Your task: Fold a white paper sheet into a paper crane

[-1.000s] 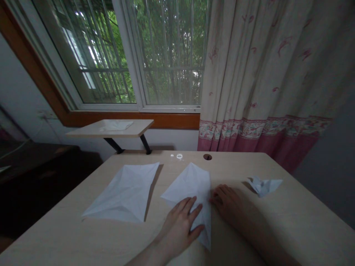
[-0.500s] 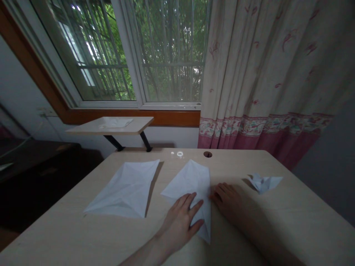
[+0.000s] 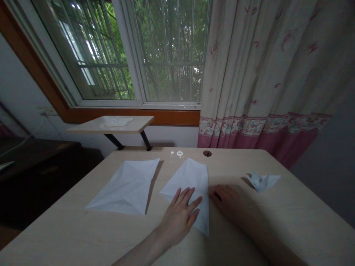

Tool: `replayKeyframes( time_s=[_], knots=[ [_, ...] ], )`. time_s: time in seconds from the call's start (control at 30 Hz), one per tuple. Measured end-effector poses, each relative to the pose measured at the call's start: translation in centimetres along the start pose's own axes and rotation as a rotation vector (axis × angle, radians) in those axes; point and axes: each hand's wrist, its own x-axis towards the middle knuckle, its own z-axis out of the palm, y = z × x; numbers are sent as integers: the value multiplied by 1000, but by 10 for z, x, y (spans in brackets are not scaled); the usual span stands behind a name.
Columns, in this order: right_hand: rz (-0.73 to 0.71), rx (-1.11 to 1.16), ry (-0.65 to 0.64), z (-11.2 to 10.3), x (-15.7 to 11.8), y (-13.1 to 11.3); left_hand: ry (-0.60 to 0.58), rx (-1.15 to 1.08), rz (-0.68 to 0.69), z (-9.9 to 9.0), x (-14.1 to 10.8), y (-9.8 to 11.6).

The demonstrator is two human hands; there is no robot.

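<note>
A partly folded white sheet of paper point(image 3: 194, 173) lies at the middle of the desk, with a straight right edge and a pointed near corner. On top of it, my left hand point(image 3: 180, 212) rests flat with spread fingers. My right hand point(image 3: 226, 199) is curled at the paper's right edge, thumb and fingers drawn together there; the fingertips are partly hidden in shadow. To the left lies a second white sheet point(image 3: 126, 188), opened out and creased, its right side lifted slightly. A small folded paper figure point(image 3: 262, 181) stands right of my right hand.
A raised shelf point(image 3: 130, 129) on black legs holds more white paper point(image 3: 116, 121) at the back left. The desk point(image 3: 172, 251) has a round cable hole point(image 3: 207, 153) near its far edge. Behind are a barred window and a long curtain point(image 3: 249, 74).
My left hand has slid slightly left and its fingers have shifted on the paper. My right hand stays at the paper's right edge. The view has moved slightly.
</note>
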Motion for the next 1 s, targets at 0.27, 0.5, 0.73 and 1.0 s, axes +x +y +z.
replayKeyframes(
  time_s=[0.27, 0.5, 0.73, 1.0],
  knots=[
    [-38, -14, -25, -11, 1, -3, -6, 5, -15, 3, 0, 0],
    [-109, -7, -15, -9, -2, -7, -21, 7, -22, 3, 0, 0],
    [-122, 49, -166, -22, 1, -17, -28, 11, -27, 2, 0, 1],
    [44, 259, -390, -33, 4, -22, -28, -2, -30, 2, 1, -1]
  ],
)
